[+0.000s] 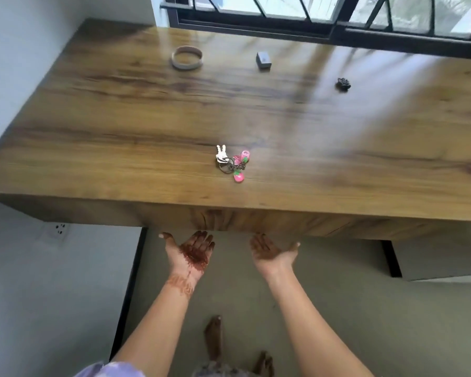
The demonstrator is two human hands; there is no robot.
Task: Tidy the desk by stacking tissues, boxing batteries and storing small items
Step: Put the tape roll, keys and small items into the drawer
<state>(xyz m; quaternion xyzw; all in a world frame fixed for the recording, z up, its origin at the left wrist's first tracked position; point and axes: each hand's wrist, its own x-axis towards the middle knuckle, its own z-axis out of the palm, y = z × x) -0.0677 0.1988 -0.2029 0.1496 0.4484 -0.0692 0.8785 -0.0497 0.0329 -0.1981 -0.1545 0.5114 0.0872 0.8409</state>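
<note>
Our left hand [190,251] and right hand [273,251] spread apart, palms up, holding nothing, below the desk [120,118] edge, pink-charmed keys [230,163] just beyond.

Bench [120,126] largely open. Obstructions: key bunch [230,163] near front edge; ring [186,57], grey box [263,60], dark lump [343,84] well apart along rear. Wide gaps between all.

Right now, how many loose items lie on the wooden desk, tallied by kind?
Beige ring-shaped band: 1
Small grey box: 1
Small black lumpy object: 1
Bunch of keys with pink charms: 1
Total: 4
</note>
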